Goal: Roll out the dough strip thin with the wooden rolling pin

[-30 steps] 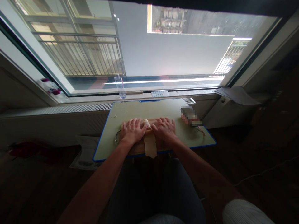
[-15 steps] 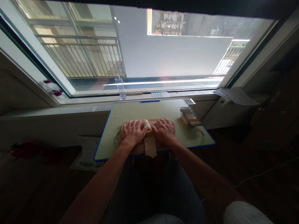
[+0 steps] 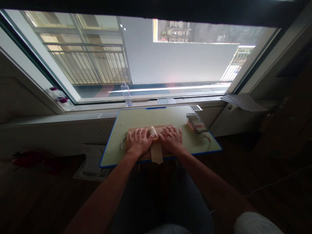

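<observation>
The dough (image 3: 153, 131) lies at the middle of the board (image 3: 163, 127), rolled up at its far end, with a flat tail hanging over the board's near edge. The left hand (image 3: 139, 138) rests on the board's left half, fingers stretched forward and slightly apart, thumb touching the roll. The right hand (image 3: 171, 138) lies likewise on the board's right half, thumb just beside the roll; what is under both palms is hidden. A metal handle (image 3: 123, 143) juts from the board's left end. Under the board is a blue-edged table (image 3: 156, 116). Right of the board sits a pixelated object (image 3: 196, 123), unreadable. Beyond the board, a clear bottle (image 3: 126, 95) stands by the window (image 3: 175, 63).
</observation>
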`<state>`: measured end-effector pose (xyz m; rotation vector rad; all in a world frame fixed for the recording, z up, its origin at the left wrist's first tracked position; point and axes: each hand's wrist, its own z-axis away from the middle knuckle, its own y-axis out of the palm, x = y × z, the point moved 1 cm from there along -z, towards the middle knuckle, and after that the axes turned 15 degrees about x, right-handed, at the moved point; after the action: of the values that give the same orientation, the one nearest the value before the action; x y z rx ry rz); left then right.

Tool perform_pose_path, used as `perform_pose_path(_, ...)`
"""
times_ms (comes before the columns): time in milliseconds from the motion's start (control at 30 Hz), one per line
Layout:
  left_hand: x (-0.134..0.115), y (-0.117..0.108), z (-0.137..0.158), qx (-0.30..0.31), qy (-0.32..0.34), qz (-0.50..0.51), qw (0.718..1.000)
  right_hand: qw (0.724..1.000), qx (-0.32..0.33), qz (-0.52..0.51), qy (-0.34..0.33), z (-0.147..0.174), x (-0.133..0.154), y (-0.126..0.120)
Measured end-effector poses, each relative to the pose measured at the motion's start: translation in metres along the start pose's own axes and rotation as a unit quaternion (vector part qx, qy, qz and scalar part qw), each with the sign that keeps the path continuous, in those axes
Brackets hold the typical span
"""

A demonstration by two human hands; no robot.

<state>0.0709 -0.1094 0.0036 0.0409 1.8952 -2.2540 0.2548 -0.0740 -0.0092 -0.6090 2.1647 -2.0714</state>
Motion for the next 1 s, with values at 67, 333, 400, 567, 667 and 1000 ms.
perform_pose_path(67,0.000,-0.001,-0.002,0.006,-0.002,0.002,1.000,1.000,0.004,-0.002,0.004,-0.002,0.000,-0.001)
perform_pose_path(333,0.001,-0.007,-0.012,0.027,-0.012,0.009,1.000,1.000,0.023,0.002,0.018,-0.014,0.002,-0.004)
perform_pose_path(400,0.002,-0.007,-0.015,0.032,-0.015,0.013,0.999,1.000,0.024,0.008,0.018,-0.018,0.002,-0.003)
perform_pose_path(567,0.003,-0.009,-0.022,0.040,-0.020,0.022,0.999,0.999,0.024,0.014,0.019,-0.025,0.000,-0.002)
perform_pose_path(667,0.002,-0.010,-0.024,0.043,-0.022,0.021,0.999,0.999,0.032,0.018,0.020,-0.027,0.000,-0.003)
perform_pose_path(1000,0.003,-0.008,-0.023,0.043,-0.016,0.021,0.999,0.999,0.029,0.015,0.021,-0.024,0.001,-0.003)
